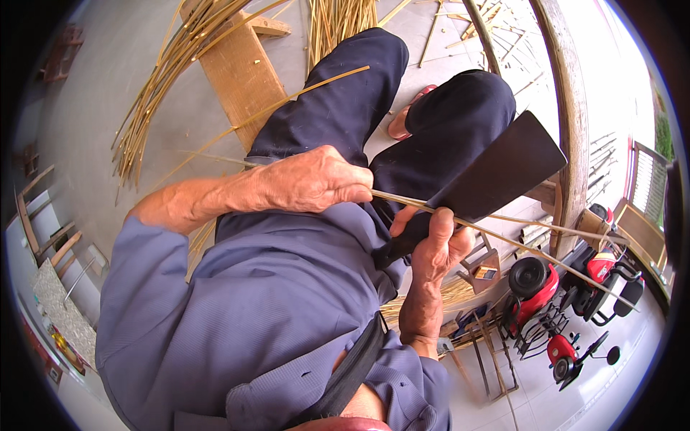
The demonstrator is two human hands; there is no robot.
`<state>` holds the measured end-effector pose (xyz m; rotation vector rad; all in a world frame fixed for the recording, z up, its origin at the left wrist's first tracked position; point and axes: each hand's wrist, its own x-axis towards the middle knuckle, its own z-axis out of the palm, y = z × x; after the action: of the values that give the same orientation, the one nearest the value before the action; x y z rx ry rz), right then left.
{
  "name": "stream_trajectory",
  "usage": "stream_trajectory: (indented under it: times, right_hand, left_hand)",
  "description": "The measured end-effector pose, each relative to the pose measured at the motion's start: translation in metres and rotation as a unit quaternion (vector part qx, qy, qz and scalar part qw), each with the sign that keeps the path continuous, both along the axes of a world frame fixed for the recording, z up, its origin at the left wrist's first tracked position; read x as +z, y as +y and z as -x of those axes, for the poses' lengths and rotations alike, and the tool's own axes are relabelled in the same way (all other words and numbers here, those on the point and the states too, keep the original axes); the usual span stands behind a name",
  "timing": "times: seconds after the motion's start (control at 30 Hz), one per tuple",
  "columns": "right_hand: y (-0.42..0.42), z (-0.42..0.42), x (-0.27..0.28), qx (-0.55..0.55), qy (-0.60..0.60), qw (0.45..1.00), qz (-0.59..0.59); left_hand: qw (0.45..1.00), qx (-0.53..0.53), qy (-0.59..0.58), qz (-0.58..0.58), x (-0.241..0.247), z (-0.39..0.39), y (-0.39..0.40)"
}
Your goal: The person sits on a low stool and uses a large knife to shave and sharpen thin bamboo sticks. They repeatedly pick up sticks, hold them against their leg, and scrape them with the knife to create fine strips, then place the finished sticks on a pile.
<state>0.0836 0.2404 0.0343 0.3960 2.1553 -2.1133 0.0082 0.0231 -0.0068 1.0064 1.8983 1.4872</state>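
A thin bamboo strip [539,254] runs across my lap, parted into two lengths to the right of a broad dark cleaver blade [501,167]. My left hand [318,180] is closed around the strip, left of the blade. The fingers of my right hand [434,237] grip the cleaver near its handle end, and my thumb presses the strip against the blade's lower edge. Another bamboo strip [318,85] lies across my thigh and the wooden bench.
Long bamboo strips [156,91] rest on a wooden bench [242,75] at the upper left. A bundle of strips [342,21] lies beyond my knee. A wooden post [568,118] stands at right, near a red and black wheeled vehicle [539,291]. Offcuts [485,27] litter the floor.
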Motion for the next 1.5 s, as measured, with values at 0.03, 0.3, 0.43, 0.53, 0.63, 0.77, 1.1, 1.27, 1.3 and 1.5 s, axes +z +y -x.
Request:
stream_trajectory:
  times: [0.03, 0.3, 0.43, 0.53, 0.63, 0.77, 1.1, 1.27, 1.3, 1.5]
  right_hand:
    - [0.001, -0.001, 0.000, 0.006, -0.004, 1.000, 0.010]
    - [-0.003, -0.003, -0.001, -0.024, -0.003, 1.000, -0.017]
    - [-0.003, -0.003, -0.010, 0.058, 0.002, 0.996, -0.068]
    - [-0.008, -0.008, -0.017, 0.034, 0.013, 0.997, -0.069]
    - [-0.002, -0.003, -0.006, 0.004, -0.001, 1.000, 0.010]
    - [-0.005, -0.004, -0.009, 0.005, -0.029, 1.000, 0.004]
    - [-0.004, -0.002, -0.009, 0.016, -0.015, 1.000, 0.007]
    - [-0.013, -0.002, -0.009, 0.005, -0.007, 1.000, -0.028]
    - [-0.011, -0.001, -0.010, -0.004, -0.020, 1.000, 0.003]
    - [-0.008, -0.005, -0.016, 0.023, 0.003, 1.000, -0.002]
  left_hand:
    - [0.998, 0.000, -0.054, 0.013, 0.002, -0.001, -0.003]
    - [1.000, 0.000, -0.021, 0.005, 0.002, 0.002, 0.004]
    - [0.998, 0.018, -0.059, 0.023, 0.009, -0.002, 0.009]
    - [0.990, 0.036, -0.129, -0.048, 0.015, -0.003, 0.021]
    - [0.995, 0.026, -0.094, 0.021, 0.006, 0.002, 0.007]
    - [0.995, 0.014, -0.095, -0.010, 0.009, 0.000, 0.007]
    - [0.997, 0.045, -0.059, 0.018, 0.011, -0.003, 0.007]
    - [0.992, 0.037, -0.113, -0.031, 0.016, -0.002, 0.017]
    - [0.995, 0.031, -0.096, -0.012, 0.013, 0.001, 0.010]
    - [0.996, 0.020, -0.083, -0.013, 0.015, 0.001, 0.014]
